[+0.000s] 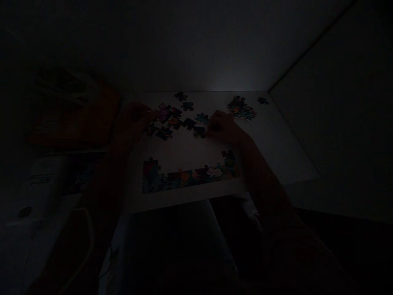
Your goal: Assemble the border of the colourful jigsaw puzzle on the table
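Puzzle pieces (188, 123) lie loose on the white table (190, 151), spread between my hands, a few more toward the wall (196, 49). Lighting's very dim. My left hand (138, 117): fingers bent, tips at the purple piece (163, 112), can't tell if it's gripped. My right hand (224, 126): fingers curled, thumb at the edge of a dark piece (199, 132), can't tell if that's pinched. Joined strip (184, 177) sits nearest me, both ends standing higher than the middle. Heaped pile (242, 108) beyond my right hand, single piece (263, 100) just beside it. Container-wise: orange bag-like item (95, 119) left of my left hand, contents unreadable.
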Motion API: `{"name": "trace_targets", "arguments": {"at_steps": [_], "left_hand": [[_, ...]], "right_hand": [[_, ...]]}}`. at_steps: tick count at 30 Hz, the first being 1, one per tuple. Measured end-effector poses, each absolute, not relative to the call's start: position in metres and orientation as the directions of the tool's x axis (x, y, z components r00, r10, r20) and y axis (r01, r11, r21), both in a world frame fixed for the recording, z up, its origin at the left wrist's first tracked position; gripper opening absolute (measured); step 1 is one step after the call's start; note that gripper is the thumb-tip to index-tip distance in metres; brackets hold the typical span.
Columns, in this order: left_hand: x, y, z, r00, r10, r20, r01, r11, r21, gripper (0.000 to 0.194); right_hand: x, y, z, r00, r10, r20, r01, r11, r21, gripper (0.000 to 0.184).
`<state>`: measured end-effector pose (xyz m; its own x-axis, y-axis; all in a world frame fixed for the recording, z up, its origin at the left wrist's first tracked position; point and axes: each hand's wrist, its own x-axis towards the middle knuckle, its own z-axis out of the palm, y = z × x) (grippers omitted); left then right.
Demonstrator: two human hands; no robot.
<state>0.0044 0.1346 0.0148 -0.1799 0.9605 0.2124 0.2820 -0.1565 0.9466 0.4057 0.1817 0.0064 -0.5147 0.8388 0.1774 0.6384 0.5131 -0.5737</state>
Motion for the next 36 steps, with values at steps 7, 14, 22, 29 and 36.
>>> {"name": "trace_targets", "arguments": {"at_steps": [7, 14, 22, 29, 36], "left_hand": [[0.021, 0.123, 0.026, -0.048, 0.969, 0.24, 0.234, -0.223, 0.946, 0.045], [0.042, 0.113, 0.013, 0.359, 0.913, 0.193, 0.605, -0.385, 0.697, 0.039], [0.043, 0.11, 0.005, 0.451, 0.87, 0.201, 0.694, -0.483, 0.534, 0.041], [0.043, 0.103, 0.008, 0.527, 0.83, 0.182, 0.734, -0.552, 0.394, 0.04], [0.027, 0.116, -0.002, 0.447, 0.868, 0.217, 0.785, -0.496, 0.372, 0.04]], "right_hand": [[0.437, 0.196, 0.004, -0.375, 0.887, 0.269, 0.682, 0.46, -0.569, 0.046], [0.45, 0.19, 0.007, -0.346, 0.926, 0.155, 0.694, 0.363, -0.621, 0.055], [0.442, 0.198, 0.0, -0.22, 0.926, 0.306, 0.408, 0.373, -0.833, 0.066], [0.446, 0.213, -0.001, 0.05, 0.835, 0.547, 0.183, 0.531, -0.827, 0.062], [0.446, 0.212, -0.001, 0.141, 0.84, 0.524, 0.126, 0.51, -0.851, 0.059]]}}
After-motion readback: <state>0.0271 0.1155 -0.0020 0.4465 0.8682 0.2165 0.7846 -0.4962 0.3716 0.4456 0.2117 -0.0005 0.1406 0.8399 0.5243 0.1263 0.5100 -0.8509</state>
